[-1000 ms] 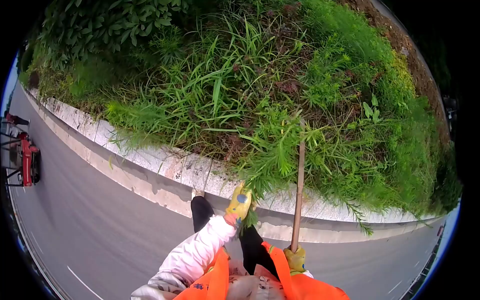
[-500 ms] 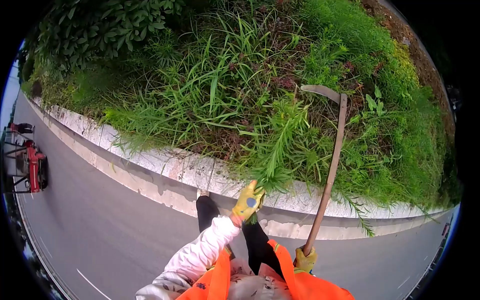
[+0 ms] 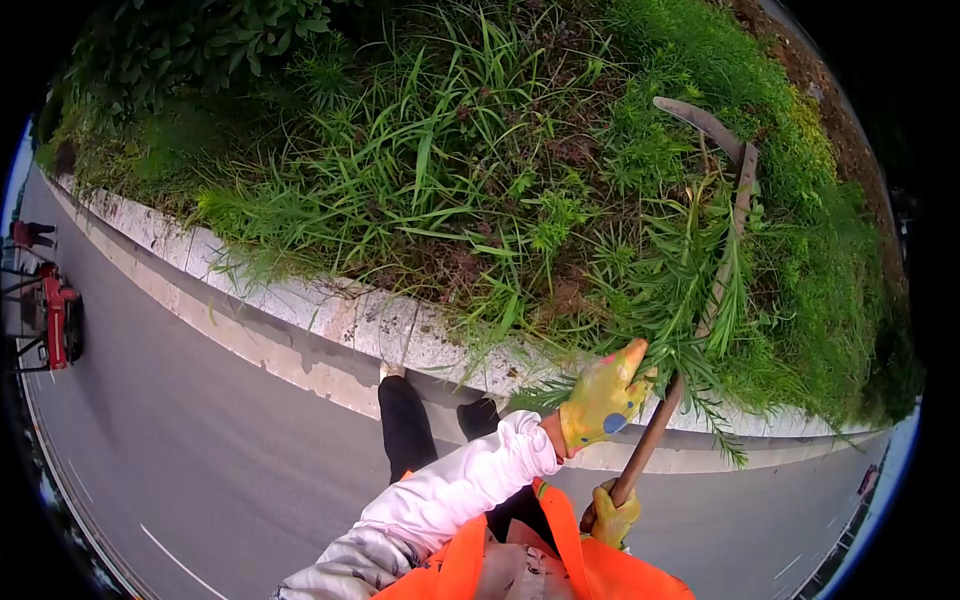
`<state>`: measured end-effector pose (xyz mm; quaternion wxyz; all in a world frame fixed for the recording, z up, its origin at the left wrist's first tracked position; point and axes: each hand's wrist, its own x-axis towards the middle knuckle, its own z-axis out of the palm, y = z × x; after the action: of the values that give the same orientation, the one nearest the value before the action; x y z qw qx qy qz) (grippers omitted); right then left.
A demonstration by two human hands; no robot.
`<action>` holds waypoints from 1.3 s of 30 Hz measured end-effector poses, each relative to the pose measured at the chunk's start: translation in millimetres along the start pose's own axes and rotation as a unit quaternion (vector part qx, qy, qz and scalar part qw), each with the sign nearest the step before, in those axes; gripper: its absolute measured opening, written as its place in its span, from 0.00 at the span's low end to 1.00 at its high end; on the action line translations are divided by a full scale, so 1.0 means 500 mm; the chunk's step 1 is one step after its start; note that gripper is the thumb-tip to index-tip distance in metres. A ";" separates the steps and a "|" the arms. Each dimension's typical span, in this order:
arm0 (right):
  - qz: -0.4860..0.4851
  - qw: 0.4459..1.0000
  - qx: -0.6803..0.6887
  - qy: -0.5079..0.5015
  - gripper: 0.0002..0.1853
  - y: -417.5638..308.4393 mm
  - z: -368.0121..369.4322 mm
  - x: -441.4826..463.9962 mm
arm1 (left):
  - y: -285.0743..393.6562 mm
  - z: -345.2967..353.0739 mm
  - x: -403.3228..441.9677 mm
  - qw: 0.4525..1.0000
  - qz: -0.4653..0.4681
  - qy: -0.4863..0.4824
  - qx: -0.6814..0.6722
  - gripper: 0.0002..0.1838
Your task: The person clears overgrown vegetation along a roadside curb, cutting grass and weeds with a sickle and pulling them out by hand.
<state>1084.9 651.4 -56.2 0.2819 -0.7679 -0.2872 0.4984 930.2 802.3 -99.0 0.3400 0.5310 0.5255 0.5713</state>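
My left hand [image 3: 603,400], in a yellow glove with blue dots, grips a bunch of leafy green weeds [image 3: 685,345] above the kerb. Its fingers are partly hidden by leaves, and the stalks fan out to the upper right across the sickle's handle. My right hand [image 3: 614,515], also in a yellow glove, is wrapped round the lower end of the long wooden handle of a sickle [image 3: 650,440]. The curved metal blade [image 3: 700,122] lies over the greenery at the upper right, its tip pointing left.
A pale stone kerb [image 3: 365,318] borders the planted bed of tall grass [image 3: 420,160]. My feet stand at the kerb on the grey road [image 3: 230,440]. A red vehicle [image 3: 60,318] and a person [image 3: 32,233] are at the far left. A dark bush [image 3: 190,60] grows upper left.
My left hand has moved right with the weeds, which now overlap the sickle handle. The sickle's blade has shifted up and to the right, while my right hand stays low on the handle.
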 end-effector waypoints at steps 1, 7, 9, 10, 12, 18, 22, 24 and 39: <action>0.018 1.000 0.014 -0.003 0.06 -0.004 -0.004 0.000 | -0.011 -0.014 0.008 0.992 -0.098 -0.076 -0.026 0.22; 0.087 0.995 0.045 -0.016 0.06 0.001 -0.030 0.002 | 0.019 -0.155 0.093 0.904 -0.370 0.133 -0.167 0.25; 0.100 0.993 0.053 -0.039 0.06 0.012 -0.033 -0.004 | -0.011 -0.180 0.079 0.895 -0.376 0.161 -0.180 0.23; 0.110 0.991 0.049 -0.053 0.07 0.016 -0.034 -0.007 | -0.024 -0.195 0.073 0.881 -0.407 0.136 -0.201 0.23; 0.111 0.991 0.022 -0.069 0.08 0.047 -0.039 -0.008 | 0.020 -0.194 0.077 0.879 -0.393 0.180 -0.200 0.22; 0.124 0.986 -0.010 -0.115 0.10 0.071 -0.077 -0.008 | 0.097 -0.243 0.132 0.940 -0.211 0.173 -0.203 0.15; 0.089 0.989 -0.009 -0.115 0.10 0.059 -0.119 -0.006 | 0.030 -0.252 0.115 0.912 -0.336 0.154 -0.180 0.13; 0.091 0.990 0.018 -0.103 0.10 0.083 -0.137 -0.005 | 0.074 -0.239 0.100 0.909 -0.344 0.144 -0.187 0.11; -0.186 0.919 -0.276 -0.211 0.10 -0.049 -0.070 -0.017 | 0.100 -0.082 0.121 0.958 -0.247 0.034 -0.144 0.18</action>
<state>1110.4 656.7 -21.5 0.0797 -0.6254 -0.6035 0.4882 887.0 838.9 -31.4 0.5252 0.3100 0.5640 0.5568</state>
